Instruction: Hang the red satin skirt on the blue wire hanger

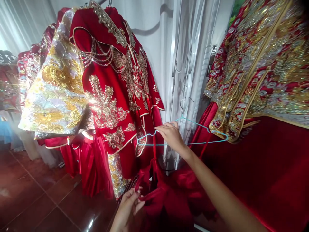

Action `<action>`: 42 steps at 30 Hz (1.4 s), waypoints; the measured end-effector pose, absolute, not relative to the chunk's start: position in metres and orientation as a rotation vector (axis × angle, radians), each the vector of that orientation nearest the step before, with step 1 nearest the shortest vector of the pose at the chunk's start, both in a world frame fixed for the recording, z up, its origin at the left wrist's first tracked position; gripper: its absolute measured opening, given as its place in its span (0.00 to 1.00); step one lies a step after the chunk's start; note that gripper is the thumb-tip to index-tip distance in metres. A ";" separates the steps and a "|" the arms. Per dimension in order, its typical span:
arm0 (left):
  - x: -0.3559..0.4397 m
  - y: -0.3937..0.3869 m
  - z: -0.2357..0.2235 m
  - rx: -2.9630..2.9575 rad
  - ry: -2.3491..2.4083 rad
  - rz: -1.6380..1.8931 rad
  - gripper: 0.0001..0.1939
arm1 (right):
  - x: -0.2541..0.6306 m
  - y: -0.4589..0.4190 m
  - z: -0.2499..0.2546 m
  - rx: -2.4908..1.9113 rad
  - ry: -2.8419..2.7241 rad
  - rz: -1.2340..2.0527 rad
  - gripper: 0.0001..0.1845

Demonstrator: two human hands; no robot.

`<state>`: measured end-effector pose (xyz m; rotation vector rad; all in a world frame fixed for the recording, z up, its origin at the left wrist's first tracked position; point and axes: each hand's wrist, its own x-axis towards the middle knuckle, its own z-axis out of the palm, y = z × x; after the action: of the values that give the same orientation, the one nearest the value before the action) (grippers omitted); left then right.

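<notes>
My right hand [172,135] is closed on a light blue wire hanger [205,129], held level in front of a white door. A thin red strap runs down from the hanger's left side. Low in the view my left hand [129,204] pinches the edge of a plain red satin garment [169,199] that hangs in folds below the hanger. The garment's lower part runs out of view.
On the left, several red robes with gold embroidery [116,93] hang on a rail. A heavily beaded red and gold jacket [260,64] hangs at upper right over red cloth. The white door [185,58] stands behind. The floor has dark red tiles [36,199].
</notes>
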<state>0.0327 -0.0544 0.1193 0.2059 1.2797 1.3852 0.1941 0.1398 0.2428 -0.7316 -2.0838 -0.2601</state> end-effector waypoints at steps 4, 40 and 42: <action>0.025 -0.061 0.118 -0.137 1.146 1.406 0.05 | 0.194 0.143 0.241 -0.704 -2.050 -0.251 0.09; 0.030 0.123 0.268 2.298 1.706 1.025 0.10 | 0.327 0.096 0.129 -1.612 -1.356 0.015 0.15; 0.047 0.115 0.265 2.365 1.825 1.258 0.10 | 0.359 0.101 0.094 -1.991 -1.373 0.316 0.15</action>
<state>0.0467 0.1154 0.2645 2.3646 1.8251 1.2584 0.3590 0.1009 0.0942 -1.9911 -1.3728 0.3159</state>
